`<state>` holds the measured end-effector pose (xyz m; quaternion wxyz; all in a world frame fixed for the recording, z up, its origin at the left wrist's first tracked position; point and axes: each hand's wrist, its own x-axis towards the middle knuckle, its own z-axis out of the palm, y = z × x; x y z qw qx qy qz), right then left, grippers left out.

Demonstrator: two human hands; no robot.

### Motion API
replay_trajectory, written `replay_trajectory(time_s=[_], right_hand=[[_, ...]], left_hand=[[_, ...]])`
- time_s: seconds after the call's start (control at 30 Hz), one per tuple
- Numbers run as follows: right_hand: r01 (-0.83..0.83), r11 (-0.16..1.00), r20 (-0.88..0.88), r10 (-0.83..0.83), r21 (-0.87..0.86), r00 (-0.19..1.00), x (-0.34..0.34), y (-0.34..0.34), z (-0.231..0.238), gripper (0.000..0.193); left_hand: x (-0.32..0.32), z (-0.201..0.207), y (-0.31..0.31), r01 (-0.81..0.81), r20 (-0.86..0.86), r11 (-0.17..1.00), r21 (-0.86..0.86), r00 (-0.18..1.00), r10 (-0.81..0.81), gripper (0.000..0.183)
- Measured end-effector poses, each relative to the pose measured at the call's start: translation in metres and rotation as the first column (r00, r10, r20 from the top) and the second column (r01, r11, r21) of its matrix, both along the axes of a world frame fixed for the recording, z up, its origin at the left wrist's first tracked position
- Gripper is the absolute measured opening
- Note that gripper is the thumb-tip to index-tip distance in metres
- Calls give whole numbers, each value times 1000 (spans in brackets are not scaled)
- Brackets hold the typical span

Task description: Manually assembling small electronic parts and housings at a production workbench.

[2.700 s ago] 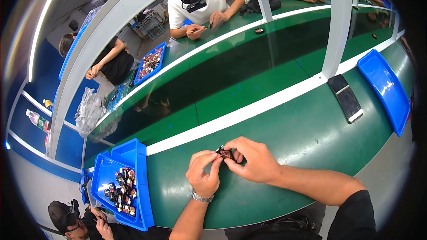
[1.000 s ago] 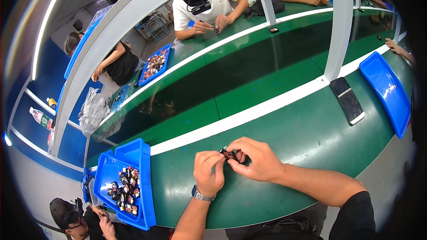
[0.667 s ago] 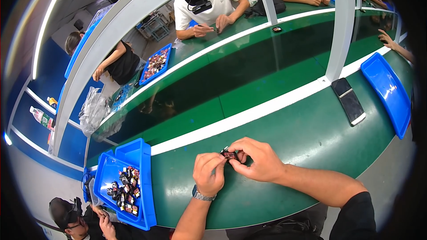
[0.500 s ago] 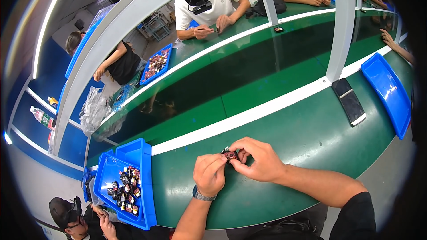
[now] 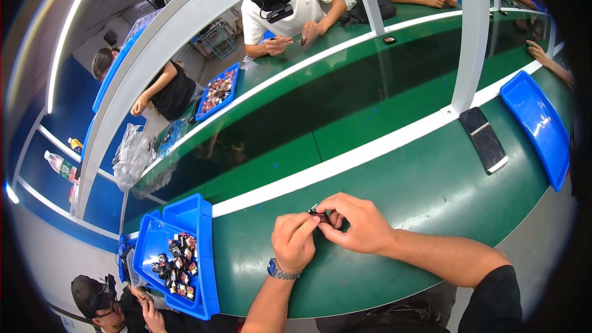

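Two-handed: pinching small dark part (image 5: pixel 322 214) over green counter (image 5: pixel 425 185), between nearly closed fingers of left hand (image 5: pixel 294 242) and right hand (image 5: pixel 361 225). Covering more of its face with left fingertips than half a second ago.

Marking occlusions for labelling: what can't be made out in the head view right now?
All in the head view:
- Held dark part: full outline hidden by the left hand and right hand.
- Piled parts in the blue tray: lower ones covered by upper ones; no sure count.
- Far-right co-worker's hand: its owner's body is cut off by the picture's dark rim.
- Lone far-off piece: too small for detail.
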<state>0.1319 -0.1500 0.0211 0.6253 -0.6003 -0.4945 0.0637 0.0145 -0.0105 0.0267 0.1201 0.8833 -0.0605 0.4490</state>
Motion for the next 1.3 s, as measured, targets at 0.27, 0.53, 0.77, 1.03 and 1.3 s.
replay_trajectory(time_s=[0.27,0.53,0.77,1.03,1.3], right_hand=[[-8,1000,-70,6,-24,997,0,0,2,25],[-9,1000,-72,7,-29,997,0,0,-1,22],[-6,1000,-85,4,-25,996,2,2,-2,20],[6,1000,-77,-8,-20,997,2,1,-1,20],[13,1000,-67,-14,-10,998,3,1,-1,19]], left_hand=[[0,2,-1,3,-16,1000,25,1000,-3,34],[-2,-1,1,46,-95,998,-53,994,-50,31],[0,-8,3,13,-89,973,-231,995,-34,25],[-3,-17,2,103,-35,865,-491,990,-138,28],[-4,-21,3,150,-5,797,-585,982,-189,26]])
